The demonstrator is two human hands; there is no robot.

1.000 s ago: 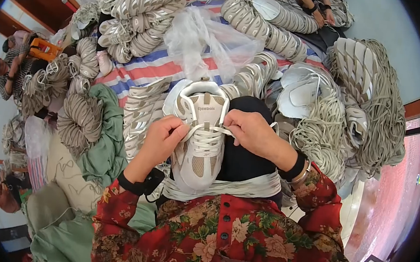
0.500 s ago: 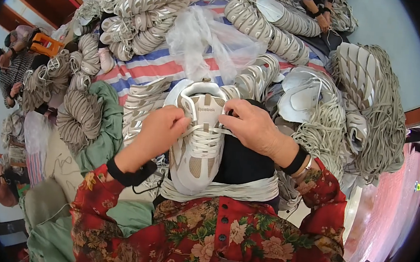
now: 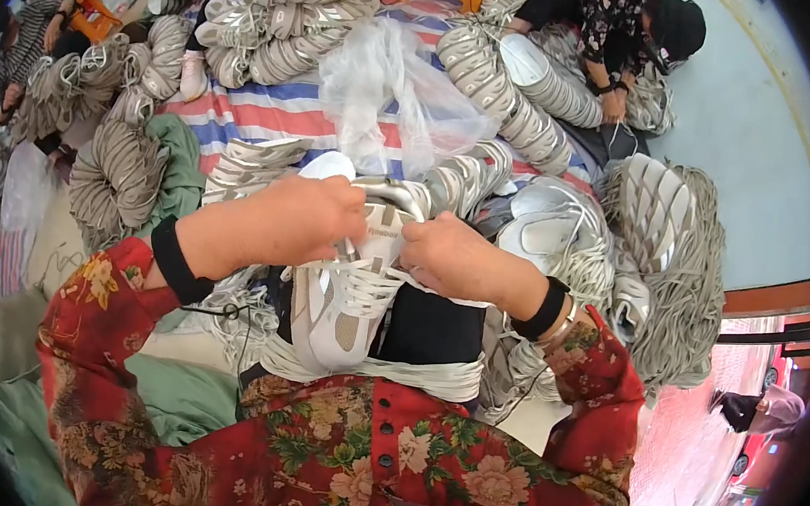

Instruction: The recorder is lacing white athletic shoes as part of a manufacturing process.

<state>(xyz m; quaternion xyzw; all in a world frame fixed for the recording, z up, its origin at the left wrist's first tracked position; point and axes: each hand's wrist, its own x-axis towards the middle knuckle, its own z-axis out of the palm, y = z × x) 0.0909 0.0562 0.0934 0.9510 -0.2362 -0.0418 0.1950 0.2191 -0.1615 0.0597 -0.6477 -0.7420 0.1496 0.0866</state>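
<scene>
A white and beige shoe upper (image 3: pixel 334 319) lies on my lap, toe toward me, with pale shoelaces (image 3: pixel 364 286) crossed over its front. My left hand (image 3: pixel 317 214) is closed beside the upper's left eyelet edge, and a piece of white lace shows below its fingertips. On the opposite edge, near the tongue (image 3: pixel 385 227), my right hand (image 3: pixel 448 257) is closed in a pinch on a lace, mostly hidden by the fingers. A strand of lace runs out under that hand to the right. A bundle of pale laces (image 3: pixel 442 377) lies across my lap.
Stacked shoe uppers (image 3: pixel 504 93) lie on a striped sheet (image 3: pixel 253 116) ahead, with clear plastic (image 3: pixel 372 77). At right stand more uppers (image 3: pixel 654 217) and a lace heap (image 3: pixel 685 297). Green cloth (image 3: pixel 185 402) is at left. A co-worker (image 3: pixel 626 41) bends over work at the far right.
My view has shifted to the right. My left hand has moved closer over the upper's eyelet edge, its wrist turned more sideways. The right hand has come in lower against the upper.
</scene>
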